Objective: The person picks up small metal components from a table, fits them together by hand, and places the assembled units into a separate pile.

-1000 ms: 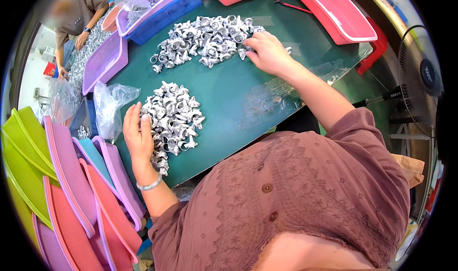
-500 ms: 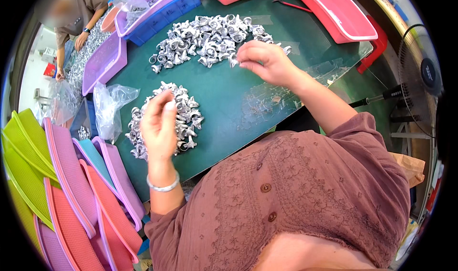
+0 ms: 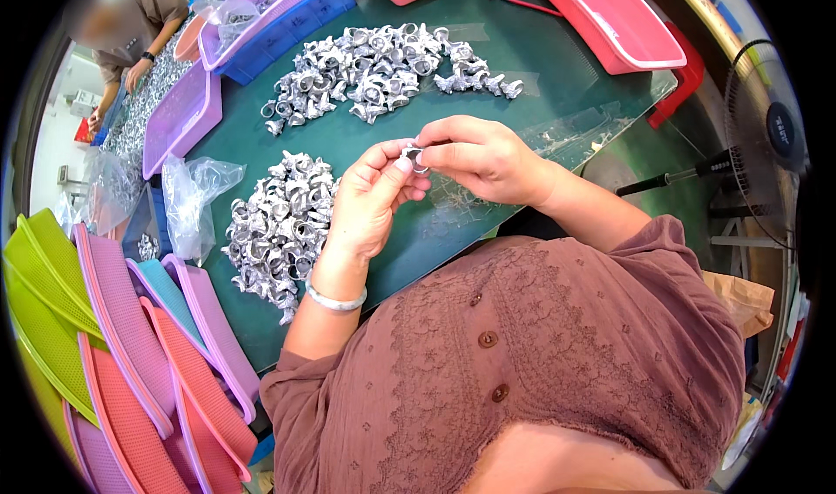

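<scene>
In front of me, above the green tabletop (image 3: pixel 366 146), my two hands meet over one silver-coloured metal ring (image 3: pixel 414 157). My left hand (image 3: pixel 369 200) pinches it from the left, and my right hand (image 3: pixel 489 160) grips it from the right with thumb and fingers. Part of the ring is hidden behind the fingertips. Beside my left wrist lies a heap of similar metal rings (image 3: pixel 280 224). A second, wider heap of rings (image 3: pixel 370 67) spreads across the table beyond my hands.
Red-handled pliers (image 3: pixel 527 2) lie at the back beside a pink basket (image 3: pixel 610 24). Purple and blue baskets (image 3: pixel 287 37) and a clear plastic bag (image 3: pixel 192 202) line the left. Stacked colourful baskets (image 3: pixel 122 320) stand near left; a fan (image 3: pixel 766 137) is right. Another person (image 3: pixel 144 33) works far left.
My right hand has come back from the far heap with a ring. My left hand has moved right from over the near heap, and both hands now hold the ring.
</scene>
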A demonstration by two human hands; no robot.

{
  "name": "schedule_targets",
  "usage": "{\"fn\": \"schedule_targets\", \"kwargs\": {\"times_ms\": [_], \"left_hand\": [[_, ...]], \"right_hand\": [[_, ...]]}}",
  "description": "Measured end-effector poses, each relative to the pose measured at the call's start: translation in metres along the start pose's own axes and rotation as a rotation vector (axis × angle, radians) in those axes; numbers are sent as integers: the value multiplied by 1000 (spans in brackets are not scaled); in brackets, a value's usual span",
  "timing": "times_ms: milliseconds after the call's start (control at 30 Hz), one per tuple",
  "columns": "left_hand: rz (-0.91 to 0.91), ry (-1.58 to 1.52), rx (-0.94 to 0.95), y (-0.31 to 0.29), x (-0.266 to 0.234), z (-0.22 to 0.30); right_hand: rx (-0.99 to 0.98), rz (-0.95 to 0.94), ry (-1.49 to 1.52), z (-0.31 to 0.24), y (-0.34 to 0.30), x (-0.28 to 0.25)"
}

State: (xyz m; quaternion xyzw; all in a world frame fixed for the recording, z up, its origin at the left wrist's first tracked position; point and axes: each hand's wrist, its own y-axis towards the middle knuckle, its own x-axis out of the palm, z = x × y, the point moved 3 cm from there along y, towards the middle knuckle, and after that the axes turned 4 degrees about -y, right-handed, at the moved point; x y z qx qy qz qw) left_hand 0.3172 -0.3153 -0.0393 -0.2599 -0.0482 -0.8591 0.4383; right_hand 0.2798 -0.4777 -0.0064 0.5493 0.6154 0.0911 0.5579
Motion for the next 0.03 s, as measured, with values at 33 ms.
{"fn": "schedule_targets", "kwargs": {"times_ms": [33], "left_hand": [[-12, -6, 5, 1, -1, -1]], "right_hand": [[1, 1, 2, 1, 0, 0]]}}
